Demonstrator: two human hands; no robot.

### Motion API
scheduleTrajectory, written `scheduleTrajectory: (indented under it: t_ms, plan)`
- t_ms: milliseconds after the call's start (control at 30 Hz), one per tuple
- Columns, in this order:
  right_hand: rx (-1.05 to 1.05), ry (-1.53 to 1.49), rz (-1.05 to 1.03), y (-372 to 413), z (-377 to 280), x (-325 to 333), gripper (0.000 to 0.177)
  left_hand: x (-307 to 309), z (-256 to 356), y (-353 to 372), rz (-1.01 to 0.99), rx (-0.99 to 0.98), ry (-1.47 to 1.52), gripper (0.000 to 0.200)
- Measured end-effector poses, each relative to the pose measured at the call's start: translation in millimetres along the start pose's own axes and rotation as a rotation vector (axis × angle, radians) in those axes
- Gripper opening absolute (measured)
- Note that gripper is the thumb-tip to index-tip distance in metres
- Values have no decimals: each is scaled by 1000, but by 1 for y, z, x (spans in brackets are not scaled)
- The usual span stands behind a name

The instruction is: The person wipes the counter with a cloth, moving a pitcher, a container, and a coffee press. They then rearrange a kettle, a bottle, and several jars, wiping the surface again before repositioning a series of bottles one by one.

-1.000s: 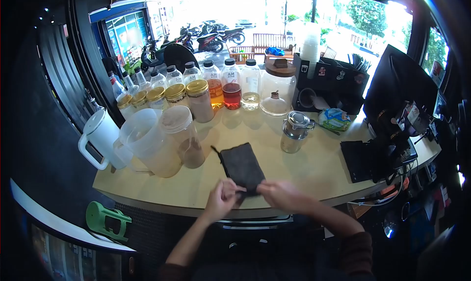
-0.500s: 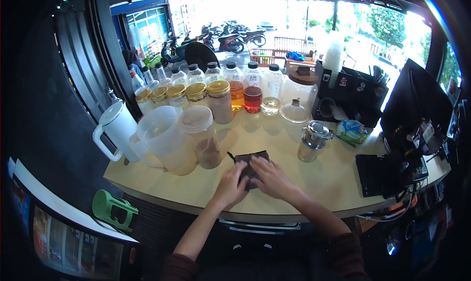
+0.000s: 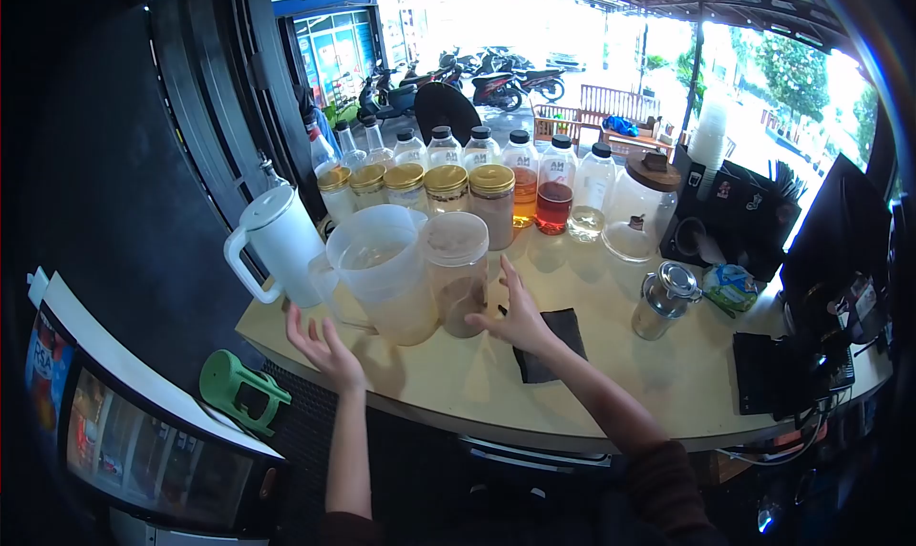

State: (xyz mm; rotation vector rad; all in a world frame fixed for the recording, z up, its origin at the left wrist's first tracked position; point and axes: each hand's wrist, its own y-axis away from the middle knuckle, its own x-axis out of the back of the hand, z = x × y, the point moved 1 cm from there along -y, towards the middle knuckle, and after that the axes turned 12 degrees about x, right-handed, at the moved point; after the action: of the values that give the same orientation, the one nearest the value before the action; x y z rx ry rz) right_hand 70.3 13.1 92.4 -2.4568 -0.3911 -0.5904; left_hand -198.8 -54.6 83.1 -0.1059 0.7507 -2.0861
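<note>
My left hand is raised over the counter's front left edge, fingers spread, just below the handle side of a translucent plastic pitcher. My right hand is open too, beside a clear lidded canister with brown contents, its fingertips close to the canister's right side. Pitcher and canister stand side by side between the two hands. A dark folded cloth lies flat on the counter, partly hidden under my right wrist and forearm.
Behind stand gold-lidded jars, black-capped bottles and a wooden-lidded glass jar. A white jug is at left. To the right are a metal-topped glass jar, a green packet and a dark monitor. A green stool stands below.
Both hands have left the dark cloth and moved left, spreading apart toward the pitcher and canister. The cloth stays on the counter. The view has turned left.
</note>
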Motion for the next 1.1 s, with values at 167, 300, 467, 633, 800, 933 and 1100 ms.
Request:
scheduleTrajectory:
  t_ms: [167,300,467,633,800,933,1100]
  plan:
    - [12,-207,123,-32,28,-23,127,-2,-39,-66,-231,183,150,41]
    - [148,-361,123,-35,22,-31,123,-8,-37,-72,-450,300,220,34]
    - [24,-353,188,-33,21,-41,108,-5,-39,-58,-496,307,238,37]
    - [29,-301,298,-18,23,-35,103,-1,-23,-43,-516,393,349,39]
    - [76,-416,436,-1,4,-7,98,-13,-10,-18,-339,408,271,39]
    - [168,-387,440,32,-30,37,97,-23,13,-5,-217,484,259,39]
    - [114,-328,486,91,-55,88,98,-31,34,9,-181,523,270,42]
